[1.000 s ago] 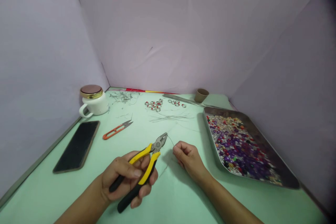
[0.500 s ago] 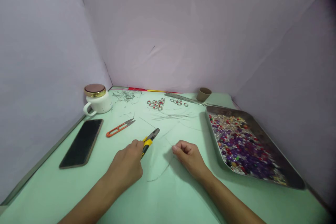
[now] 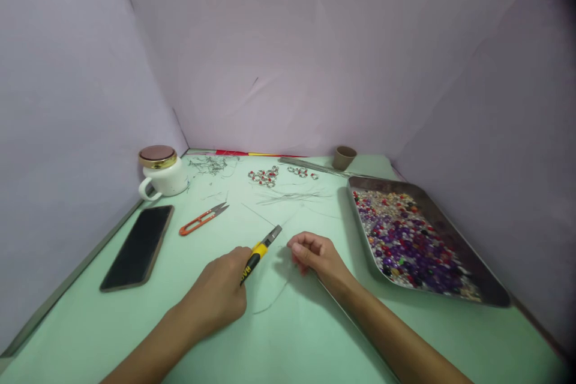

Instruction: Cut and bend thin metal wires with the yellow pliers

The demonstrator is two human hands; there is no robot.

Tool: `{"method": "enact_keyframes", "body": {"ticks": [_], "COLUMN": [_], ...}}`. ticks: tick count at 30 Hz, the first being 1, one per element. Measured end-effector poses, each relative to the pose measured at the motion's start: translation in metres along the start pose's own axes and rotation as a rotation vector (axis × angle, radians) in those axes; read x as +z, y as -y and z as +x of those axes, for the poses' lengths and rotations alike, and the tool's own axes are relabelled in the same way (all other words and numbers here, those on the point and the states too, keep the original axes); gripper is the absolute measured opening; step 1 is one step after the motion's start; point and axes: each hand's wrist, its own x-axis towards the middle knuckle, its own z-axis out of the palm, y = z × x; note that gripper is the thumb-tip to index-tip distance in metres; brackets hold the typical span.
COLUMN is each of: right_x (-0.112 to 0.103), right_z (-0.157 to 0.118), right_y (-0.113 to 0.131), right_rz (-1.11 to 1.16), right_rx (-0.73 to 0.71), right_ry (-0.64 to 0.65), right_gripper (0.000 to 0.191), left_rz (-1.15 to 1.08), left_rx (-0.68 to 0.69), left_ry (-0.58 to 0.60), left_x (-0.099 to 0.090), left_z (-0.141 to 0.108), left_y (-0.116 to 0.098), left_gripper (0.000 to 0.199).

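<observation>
My left hand (image 3: 220,288) is wrapped round yellow-and-black pliers (image 3: 258,252), whose metal jaws point up and right. A thin straight wire (image 3: 256,213) reaches the jaws from the upper left; I cannot tell whether they grip it. My right hand (image 3: 317,257) is closed in a pinch just right of the jaws. A long thin wire (image 3: 355,325) runs from under this hand along the forearm towards me. Its end at the fingertips is too fine to make out. Between the hands, a faint curved line (image 3: 274,305) crosses the green tabletop (image 3: 288,348).
Orange thread snips (image 3: 202,219), a phone (image 3: 137,247) and a lidded white mug (image 3: 165,177) stand left. Farther back lie wire scraps (image 3: 213,164), red-beaded rings (image 3: 264,176), loose wires (image 3: 292,196) and a brown cup (image 3: 344,158). A metal tray (image 3: 459,234) of beads sits right.
The pliers have moved right, bringing their jaws closer to my right hand. My right fingers have shifted slightly. The whole view has turned a little.
</observation>
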Motion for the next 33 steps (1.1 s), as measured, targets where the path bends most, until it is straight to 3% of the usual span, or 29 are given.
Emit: {"method": "enact_keyframes", "body": {"ticks": [7,20,23,29,33], "right_x": [0.005,0.003,-0.002,-0.011,-0.010], "right_z": [0.002,-0.001,-0.001,-0.002,-0.002], "right_y": [-0.003,-0.003,-0.005,-0.011,-0.012], "right_rz": [-0.009,-0.122,-0.082,0.016,0.075], "right_rx": [0.037,0.011,0.029,-0.032,-0.005], "right_ry": [-0.059,-0.074,-0.035,0.064,0.057], "right_gripper": [0.032,0.027,0.027,0.024,0.025], "left_rz": [0.038,-0.052,-0.246,-0.975,-1.185], "left_rx": [0.060,0.053,0.045,-0.024,0.009], "left_ry": [0.045,0.060,0.124,0.503,0.570], "left_x": [0.005,0.004,0.001,-0.004,-0.001], "left_z": [-0.007,-0.007,-0.006,-0.002,0.002], "left_y": [-0.012,-0.010,-0.009,-0.009,-0.005], "left_gripper": [0.022,0.018,0.015,0.012,0.019]}}
